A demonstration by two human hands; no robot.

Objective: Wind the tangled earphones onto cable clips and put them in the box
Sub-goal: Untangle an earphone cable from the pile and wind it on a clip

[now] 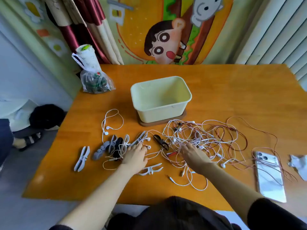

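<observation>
Table (232, 90): orange wood, seen from above
Box (166, 112): stood open on a brown mat (182, 116) near the table's middle
Earphones (207, 138): a white and reddish tangle spread on the table at 5 o'clock of the box, outside it
Loose pair (109, 125): white, laid apart at 8 o'clock of the box
Clips (116, 145): heaped at 7 o'clock of the box, beside the loose pair
White clip (82, 158): laid alone at 8 o'clock of the heap
Left hand (135, 156): laid flat and released on the heap's 3 o'clock edge, fingers straight, tips touching white earbuds
Right hand (194, 155): set on the tangle's 7 o'clock part, fingertips sunk among cables; the view is blurred, so whether a cable is pinched cannot be told
Phone (269, 176): laid face down at 4 o'clock of the tangle, crossed by a reddish cable
Bag (95, 80): clear plastic, set at 10 o'clock of the box, near the table's edge
</observation>
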